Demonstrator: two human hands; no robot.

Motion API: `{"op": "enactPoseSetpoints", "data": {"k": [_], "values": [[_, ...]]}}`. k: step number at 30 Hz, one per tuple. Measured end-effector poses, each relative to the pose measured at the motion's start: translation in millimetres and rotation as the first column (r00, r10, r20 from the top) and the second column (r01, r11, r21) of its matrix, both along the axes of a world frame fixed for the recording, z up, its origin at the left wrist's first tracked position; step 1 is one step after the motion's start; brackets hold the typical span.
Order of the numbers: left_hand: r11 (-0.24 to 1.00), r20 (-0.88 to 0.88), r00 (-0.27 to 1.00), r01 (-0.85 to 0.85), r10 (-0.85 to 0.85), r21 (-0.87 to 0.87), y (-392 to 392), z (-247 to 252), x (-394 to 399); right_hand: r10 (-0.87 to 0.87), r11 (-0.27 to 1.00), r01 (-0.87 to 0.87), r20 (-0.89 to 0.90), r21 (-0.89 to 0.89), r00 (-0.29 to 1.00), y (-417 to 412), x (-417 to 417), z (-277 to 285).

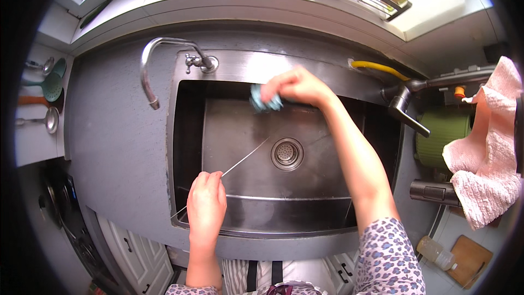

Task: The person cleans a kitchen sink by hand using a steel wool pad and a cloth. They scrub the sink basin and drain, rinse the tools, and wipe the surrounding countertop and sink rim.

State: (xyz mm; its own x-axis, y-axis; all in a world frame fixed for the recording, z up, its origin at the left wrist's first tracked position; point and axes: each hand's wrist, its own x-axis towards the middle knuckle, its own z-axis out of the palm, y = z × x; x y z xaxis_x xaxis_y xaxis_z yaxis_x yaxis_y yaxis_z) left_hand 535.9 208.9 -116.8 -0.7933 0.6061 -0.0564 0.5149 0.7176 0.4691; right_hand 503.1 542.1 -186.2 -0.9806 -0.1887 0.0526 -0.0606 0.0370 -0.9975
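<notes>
My left hand point(208, 198) is over the front left of a stainless steel sink point(241, 164), closed around a thin, pale rod point(245, 158). The rod slants across the basin, one end reaching towards the drain strainer point(287, 153) and the other sticking out behind my hand over the sink's left rim. At the back of the basin my right hand point(301, 86) grips a light blue cloth or scrubber point(262, 100). Motion blurs the blue thing, so its exact kind is unclear. It hangs beneath my fingers, apart from the rod.
A chrome gooseneck tap point(151, 69) arches over the grey counter point(118, 139) at left. To the right are a black lever tap point(405, 106), a yellow hose point(378, 66), a pink towel point(487, 143) and a green ribbed container point(444, 137). Ladles and a slotted spoon point(52, 87) hang at far left.
</notes>
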Motion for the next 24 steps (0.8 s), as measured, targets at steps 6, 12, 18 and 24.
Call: {"op": "enactPoseSetpoints", "data": {"k": [6,12,18,24], "values": [[0.998,0.047,0.997,-0.055,0.053,0.043,-19,1,0,-0.472,0.85,0.52,-0.315,0.085,0.823,4,-8,24],[0.999,0.035,0.999,-0.031,0.03,0.02,-21,6,3,-0.325,0.833,0.504,-0.537,0.228,0.779,-32,-129,3],[0.989,0.091,0.985,-0.148,0.145,0.028,-24,12,-2,-0.131,0.713,0.491,-0.594,0.499,0.794,-43,-81,-41],[0.975,0.16,0.97,-0.2,0.183,0.097,-25,12,-7,-0.669,0.651,0.697,-0.206,0.3,0.714,-36,91,-2]]}}
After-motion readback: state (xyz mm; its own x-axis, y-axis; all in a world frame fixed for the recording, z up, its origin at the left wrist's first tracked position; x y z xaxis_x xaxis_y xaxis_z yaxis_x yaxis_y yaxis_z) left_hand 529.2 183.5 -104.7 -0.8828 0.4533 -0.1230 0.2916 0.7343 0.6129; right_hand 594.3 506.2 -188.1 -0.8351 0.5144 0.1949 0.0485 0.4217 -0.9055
